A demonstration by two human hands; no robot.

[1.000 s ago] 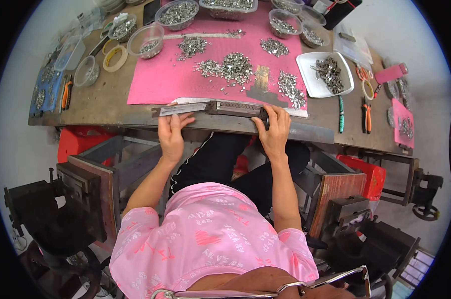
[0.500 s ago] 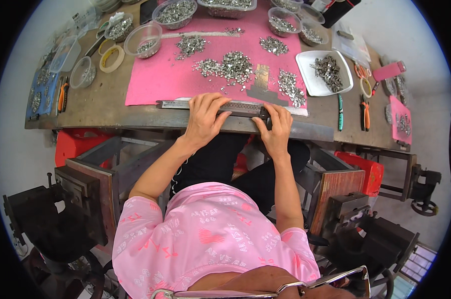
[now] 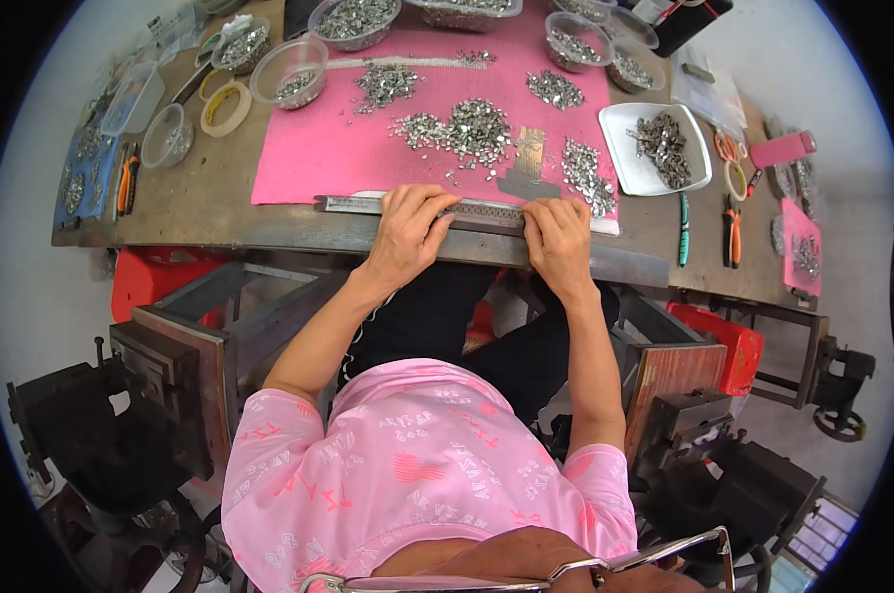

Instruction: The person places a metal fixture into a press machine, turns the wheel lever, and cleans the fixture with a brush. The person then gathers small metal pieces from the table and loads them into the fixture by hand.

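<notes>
A long, narrow metal strip (image 3: 487, 210) with a patterned middle lies along the table's front edge. My left hand (image 3: 410, 229) bends over its left half, thumb and fingers closed at the strip. Around its right end my right hand (image 3: 560, 244) is closed, fingers curled over the top, hiding that end. Just beyond the strip, small shiny metal pieces (image 3: 479, 133) lie heaped on a pink mat (image 3: 299, 168). Another pile of metal pieces (image 3: 587, 178) sits beyond my right hand, beside a grey and tan flat patch (image 3: 528, 163).
A white tray (image 3: 620, 180) of darker metal parts stands right of the mat. Plastic tubs (image 3: 291, 74) of pieces line the back. Orange-handled pliers (image 3: 731, 232), a teal-handled tool (image 3: 683, 232) and a tape roll (image 3: 226, 109) lie on the table (image 3: 210, 188). Black vises (image 3: 161, 366) flank me below.
My right hand has closed further over the strip's right end, covering a dark block that showed between thumb and fingers. My left hand stays almost in place. The view has shifted slightly.
</notes>
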